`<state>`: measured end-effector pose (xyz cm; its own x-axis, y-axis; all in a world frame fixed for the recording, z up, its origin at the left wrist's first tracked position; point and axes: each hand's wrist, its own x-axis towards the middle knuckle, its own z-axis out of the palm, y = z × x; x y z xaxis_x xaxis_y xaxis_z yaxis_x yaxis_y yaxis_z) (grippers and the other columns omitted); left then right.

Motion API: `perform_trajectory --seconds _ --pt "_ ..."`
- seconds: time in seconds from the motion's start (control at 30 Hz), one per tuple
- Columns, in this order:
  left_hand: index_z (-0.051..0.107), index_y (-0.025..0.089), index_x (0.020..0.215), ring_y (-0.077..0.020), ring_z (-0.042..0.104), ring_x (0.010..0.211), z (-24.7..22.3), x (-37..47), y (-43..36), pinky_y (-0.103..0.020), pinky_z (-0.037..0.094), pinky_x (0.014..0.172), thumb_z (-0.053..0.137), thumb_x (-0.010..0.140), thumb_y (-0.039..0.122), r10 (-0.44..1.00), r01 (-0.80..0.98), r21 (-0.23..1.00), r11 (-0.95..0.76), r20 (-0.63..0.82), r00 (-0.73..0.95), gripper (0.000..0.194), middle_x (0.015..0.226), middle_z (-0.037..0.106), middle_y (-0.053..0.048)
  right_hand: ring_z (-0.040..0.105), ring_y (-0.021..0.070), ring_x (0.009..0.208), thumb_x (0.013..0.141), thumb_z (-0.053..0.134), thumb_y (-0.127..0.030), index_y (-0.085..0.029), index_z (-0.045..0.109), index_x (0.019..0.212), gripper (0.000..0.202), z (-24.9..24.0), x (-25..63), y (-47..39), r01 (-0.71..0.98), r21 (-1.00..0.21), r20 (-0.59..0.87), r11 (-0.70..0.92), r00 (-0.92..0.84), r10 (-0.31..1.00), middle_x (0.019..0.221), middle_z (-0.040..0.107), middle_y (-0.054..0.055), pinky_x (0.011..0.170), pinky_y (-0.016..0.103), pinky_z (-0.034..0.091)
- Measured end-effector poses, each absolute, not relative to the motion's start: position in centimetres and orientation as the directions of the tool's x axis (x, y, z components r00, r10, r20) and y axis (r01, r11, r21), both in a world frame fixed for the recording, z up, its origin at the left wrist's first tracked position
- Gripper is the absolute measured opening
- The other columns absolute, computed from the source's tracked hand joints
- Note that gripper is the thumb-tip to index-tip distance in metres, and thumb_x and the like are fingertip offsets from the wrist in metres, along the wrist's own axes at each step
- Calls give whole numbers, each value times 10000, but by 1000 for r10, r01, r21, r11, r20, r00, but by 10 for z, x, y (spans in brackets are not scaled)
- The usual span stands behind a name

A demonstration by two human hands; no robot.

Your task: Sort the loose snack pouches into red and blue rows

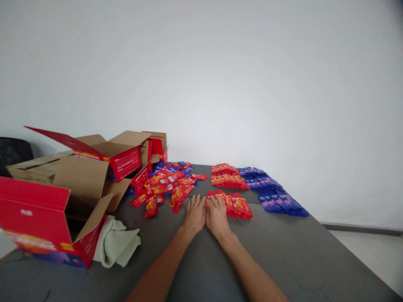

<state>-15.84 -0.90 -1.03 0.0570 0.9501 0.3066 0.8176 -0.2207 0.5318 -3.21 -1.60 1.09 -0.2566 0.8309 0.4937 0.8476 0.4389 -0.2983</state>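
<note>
My left hand [195, 214] lies palm down on the dark table, fingers stretched forward, just left of a row of red sachets [239, 206]. Thumb side to thumb side with it, my right hand [216, 216] rests on the row's left end, its fingers extended over the sachets. What lies under the fingers is hidden. The sachets in this row overlap like fanned cards. A loose heap of red and blue sachets [163, 183] spreads beyond my left hand.
Behind the near row lie two more red rows [229, 181], with stacked blue sachets [281, 202] to their right. Open red cartons [34, 222] crowd the left side, beside a crumpled pale green cloth [118, 243]. A white wall [220, 84] bounds the table's [277, 256] far end.
</note>
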Motion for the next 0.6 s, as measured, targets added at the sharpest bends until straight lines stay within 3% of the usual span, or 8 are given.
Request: perform_trajectory --seconds 0.1,0.3,0.43,0.6 --pt "460 132 1412 -290 199 1455 -13 -190 -8 -449 150 1184 374 896 259 944 838 524 -155 329 -31 538 1534 341 -143 509 212 1245 911 371 -146 -108 584 1275 424 6 -66 -9 757 -413 476 507 -295 829 1306 584 161 1070 339 355" --pt "475 112 1389 -297 240 1438 -16 -244 -1 -479 169 1173 374 875 194 927 862 507 19 315 -205 530 1517 359 -172 593 178 1165 900 414 -148 -120 509 1354 464 -5 -121 3 628 -655 356 419 -233 905 1291 611 130 1000 263 428" --pt "457 119 1402 -288 304 1412 -23 -259 -1 -464 203 1159 382 889 209 942 858 510 59 256 -217 526 1513 362 -182 584 197 1184 885 447 -166 -139 501 1366 485 -15 -144 14 544 -772 263 329 -198 944 1303 604 124 999 286 428" --pt "462 147 1405 -269 385 1369 -29 -260 -7 -451 285 1118 363 915 230 967 847 531 17 206 -148 507 1479 424 -166 601 202 1155 871 452 -175 -145 576 1281 430 -22 -155 21 496 -817 223 296 -202 954 1248 639 121 976 283 434"
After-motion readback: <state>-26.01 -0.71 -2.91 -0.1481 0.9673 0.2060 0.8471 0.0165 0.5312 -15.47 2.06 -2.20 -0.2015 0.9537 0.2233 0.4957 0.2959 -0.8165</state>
